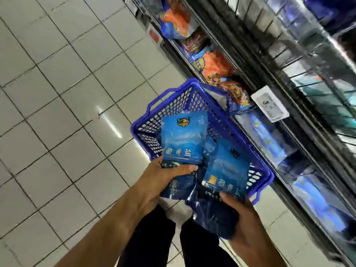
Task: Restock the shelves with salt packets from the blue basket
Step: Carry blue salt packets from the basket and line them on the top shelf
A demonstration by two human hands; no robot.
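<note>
- Left hand [154, 182] grips one salt packet [184, 135]; right hand [244, 212] grips another packet [226, 170], both above the blue basket [173, 105].
- Neither is shelved yet; shelves [269, 120] wait alongside.

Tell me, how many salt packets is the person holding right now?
2 that I can tell: one salt packet gripped by the left hand, another by the right hand, both above the blue basket. More may be hidden beneath them.

Both forearms are seen bare, with no sleeves reaching the wrists. Dark trousers [154, 239] are worn. No rings or watch are seen on the hands [161, 182].
</note>
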